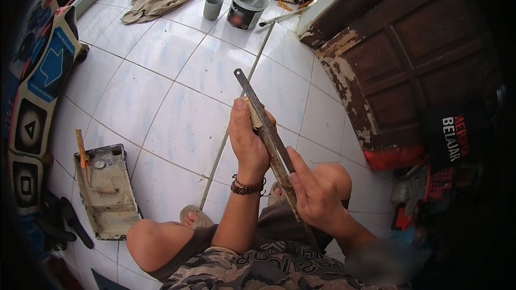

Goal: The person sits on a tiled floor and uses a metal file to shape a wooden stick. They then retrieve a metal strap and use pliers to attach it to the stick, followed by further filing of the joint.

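In front of my body, a long worn wooden stick [278, 171] slants from my lap up toward the middle of the floor. My left hand [248, 142] is wrapped round its upper part, where a pale, rough end [252, 113] shows beside the thumb. Along the stick lies a dark, flat metal strip [248, 86] with a hole at its far tip; it looks like a hacksaw blade. My right hand [318, 193] grips the strip's near end, index finger stretched along it. Its palm side and the strip's lower end are hidden.
On the left floor sits a paint-stained roller tray [131, 204] with an orange-handled tool [81, 147]. Farther off are a crumpled cloth [156, 4], a grey cup [213, 7], a paint bucket [243, 17] and a brush [282, 17]. A peeling brown door [387, 75] stands right.
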The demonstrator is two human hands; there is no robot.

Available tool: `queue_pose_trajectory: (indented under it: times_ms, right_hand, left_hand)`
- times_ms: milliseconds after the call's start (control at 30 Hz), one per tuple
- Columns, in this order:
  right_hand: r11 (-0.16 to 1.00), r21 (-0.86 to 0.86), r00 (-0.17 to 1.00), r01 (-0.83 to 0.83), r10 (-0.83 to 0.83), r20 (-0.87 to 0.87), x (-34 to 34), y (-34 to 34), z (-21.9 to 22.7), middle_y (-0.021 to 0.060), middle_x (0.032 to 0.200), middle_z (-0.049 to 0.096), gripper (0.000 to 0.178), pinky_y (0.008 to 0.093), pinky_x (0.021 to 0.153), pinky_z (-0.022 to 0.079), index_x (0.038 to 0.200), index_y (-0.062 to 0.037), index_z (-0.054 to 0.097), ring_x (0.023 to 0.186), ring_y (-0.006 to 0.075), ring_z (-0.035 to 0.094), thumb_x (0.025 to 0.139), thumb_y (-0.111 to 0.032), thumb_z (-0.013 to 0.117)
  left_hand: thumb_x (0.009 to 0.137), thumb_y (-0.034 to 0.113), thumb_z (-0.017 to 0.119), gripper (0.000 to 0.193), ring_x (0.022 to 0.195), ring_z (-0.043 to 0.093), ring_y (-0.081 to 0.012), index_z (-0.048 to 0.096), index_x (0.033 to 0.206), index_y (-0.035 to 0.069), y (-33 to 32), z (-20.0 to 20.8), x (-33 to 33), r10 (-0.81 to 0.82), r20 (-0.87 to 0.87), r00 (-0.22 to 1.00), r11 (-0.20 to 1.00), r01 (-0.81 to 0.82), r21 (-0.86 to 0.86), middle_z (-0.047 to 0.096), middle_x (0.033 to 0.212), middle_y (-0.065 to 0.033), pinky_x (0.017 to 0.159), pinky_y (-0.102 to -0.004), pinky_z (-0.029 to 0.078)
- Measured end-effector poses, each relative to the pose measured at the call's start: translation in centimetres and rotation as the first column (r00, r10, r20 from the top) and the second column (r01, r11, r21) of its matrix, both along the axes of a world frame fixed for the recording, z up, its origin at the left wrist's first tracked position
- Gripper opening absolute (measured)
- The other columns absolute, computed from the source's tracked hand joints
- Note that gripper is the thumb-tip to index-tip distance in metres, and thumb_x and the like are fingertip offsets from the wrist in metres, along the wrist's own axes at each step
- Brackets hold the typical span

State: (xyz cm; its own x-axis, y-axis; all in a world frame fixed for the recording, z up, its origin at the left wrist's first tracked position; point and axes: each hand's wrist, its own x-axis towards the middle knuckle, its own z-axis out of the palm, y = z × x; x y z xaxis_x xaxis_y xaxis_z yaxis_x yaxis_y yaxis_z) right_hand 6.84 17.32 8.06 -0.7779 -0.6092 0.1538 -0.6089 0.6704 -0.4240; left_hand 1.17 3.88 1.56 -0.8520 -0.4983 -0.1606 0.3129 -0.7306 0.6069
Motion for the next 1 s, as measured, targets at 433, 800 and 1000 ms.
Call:
queue_pose_trajectory:
  times_ms: [433, 800, 1000]
  right_hand:
    - [0.992, -0.111, 0.997, -0.053, 0.046, -0.063, 0.2, 0.1, -1.4, 0.0096, 0.06, 0.048, 0.058, 0.0368, 0.047, 0.042, 0.139, 0.0038, 0.048, 0.049, 0.0241, 0.05, 0.082, 0.002, 0.06]
    - [0.993, -0.09, 0.996, -0.077, 0.073, -0.056, -0.6, 0.3, -1.8, 0.0096, 0.054, 0.049, 0.057, 0.0374, 0.045, 0.04, 0.139, 0.0037, 0.046, 0.044, 0.0237, 0.048, 0.084, 0.001, 0.061]
    - [0.986, -0.142, 0.996, -0.086, 0.087, -0.003, -0.9, 0.7, -2.0, 0.0101, 0.053, 0.048, 0.057, 0.0369, 0.045, 0.04, 0.14, 0.0031, 0.045, 0.043, 0.0241, 0.048, 0.085, 0.001, 0.059]
  left_hand:
    - [0.104, 0.047, 0.023, 0.047, 0.039, 0.036, -0.0113, 0.042, 0.083, 0.01, 0.0, 0.8, 0.1, -0.066, 0.005, 0.998, 0.998, 0.066, 0.016, 0.039, 0.054, -0.0028, 0.035, -0.0233, 0.031]
    - [0.105, 0.045, 0.023, 0.046, 0.04, 0.036, -0.0106, 0.042, 0.083, 0.009, 0.1, 0.1, -0.2, -0.02, 0.042, 0.999, 0.999, 0.022, -0.048, 0.04, 0.054, -0.0029, 0.036, -0.0235, 0.03]
    - [0.105, 0.043, 0.025, 0.044, 0.042, 0.035, -0.0097, 0.044, 0.086, 0.009, 0.2, 0.1, -0.3, -0.01, 0.037, 0.999, 0.997, 0.013, -0.072, 0.042, 0.054, -0.0031, 0.037, -0.0238, 0.03]
